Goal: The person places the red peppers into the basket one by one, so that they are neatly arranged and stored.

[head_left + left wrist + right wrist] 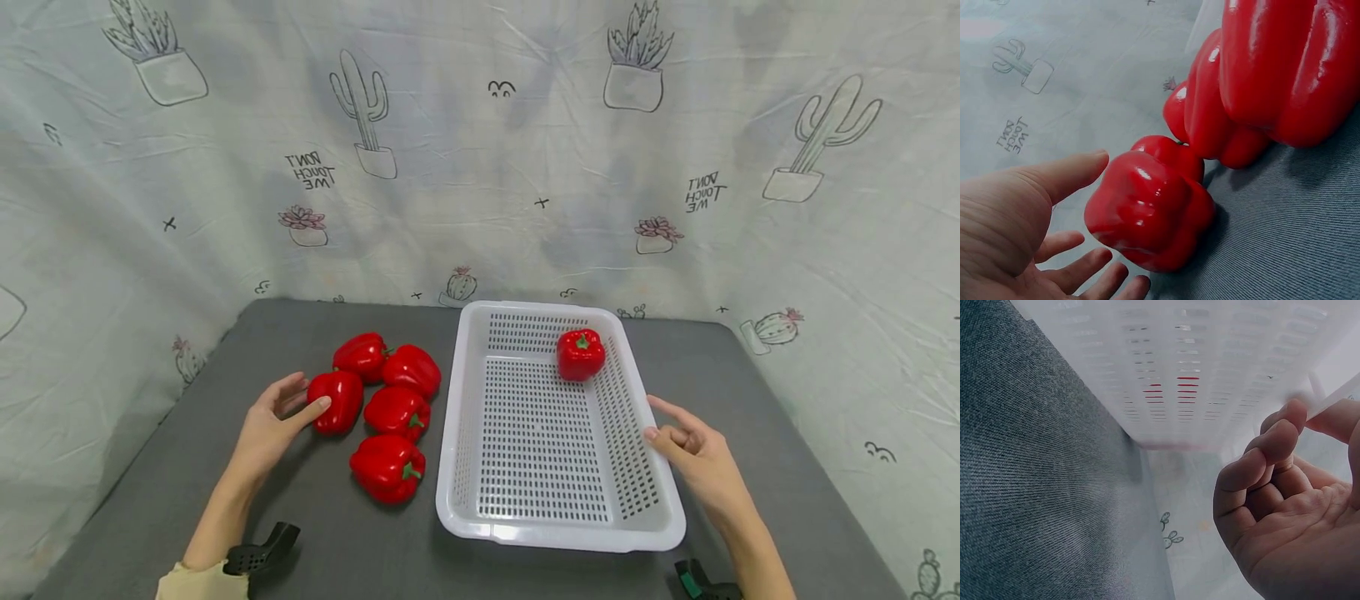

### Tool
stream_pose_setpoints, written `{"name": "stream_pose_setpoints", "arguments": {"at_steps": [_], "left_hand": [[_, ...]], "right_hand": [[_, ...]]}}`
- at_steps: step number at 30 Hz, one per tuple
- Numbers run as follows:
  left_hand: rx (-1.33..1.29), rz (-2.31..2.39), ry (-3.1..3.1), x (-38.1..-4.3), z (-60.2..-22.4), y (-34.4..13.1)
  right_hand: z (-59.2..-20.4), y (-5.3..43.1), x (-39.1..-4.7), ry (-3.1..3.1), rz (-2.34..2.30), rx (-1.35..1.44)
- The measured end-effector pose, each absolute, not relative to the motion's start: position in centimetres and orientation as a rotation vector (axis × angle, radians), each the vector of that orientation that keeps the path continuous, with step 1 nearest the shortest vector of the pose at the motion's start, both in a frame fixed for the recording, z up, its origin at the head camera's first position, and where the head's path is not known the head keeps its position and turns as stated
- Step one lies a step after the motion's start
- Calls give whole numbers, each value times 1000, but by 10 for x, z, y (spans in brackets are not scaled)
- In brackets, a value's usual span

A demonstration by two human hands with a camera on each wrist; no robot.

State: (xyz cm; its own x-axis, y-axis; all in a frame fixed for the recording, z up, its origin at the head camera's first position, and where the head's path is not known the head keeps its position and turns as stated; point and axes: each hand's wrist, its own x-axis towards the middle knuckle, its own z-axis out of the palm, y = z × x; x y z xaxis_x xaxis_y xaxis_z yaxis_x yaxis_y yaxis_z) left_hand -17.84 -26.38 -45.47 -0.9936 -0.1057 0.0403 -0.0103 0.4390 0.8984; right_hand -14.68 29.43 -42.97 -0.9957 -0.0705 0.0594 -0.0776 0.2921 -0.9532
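Note:
My left hand is at the leftmost red bell pepper, thumb on its near side and fingers spread along its left. In the left wrist view the fingers are loosely extended beside that pepper, not closed round it. With thumb and curled fingers, my right hand pinches the right rim of a white perforated plastic basket. The right wrist view shows this grip from below, fingers under the rim. One red bell pepper stands inside the basket, stem up, near its back right corner.
More red bell peppers lie grouped left of the basket: one at the back, others beside it and in front. All rest on a dark grey table. A cactus-print cloth hangs behind and at both sides.

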Motion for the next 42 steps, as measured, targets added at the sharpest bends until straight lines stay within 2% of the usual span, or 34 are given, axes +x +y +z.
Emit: {"name": "stream_pose_setpoints", "arguments": {"at_steps": [42], "left_hand": [[134,-1771,-2660,-181,-463,-263]], "right_hand": [[-431,297,-149,-2517,1894,127]]}}
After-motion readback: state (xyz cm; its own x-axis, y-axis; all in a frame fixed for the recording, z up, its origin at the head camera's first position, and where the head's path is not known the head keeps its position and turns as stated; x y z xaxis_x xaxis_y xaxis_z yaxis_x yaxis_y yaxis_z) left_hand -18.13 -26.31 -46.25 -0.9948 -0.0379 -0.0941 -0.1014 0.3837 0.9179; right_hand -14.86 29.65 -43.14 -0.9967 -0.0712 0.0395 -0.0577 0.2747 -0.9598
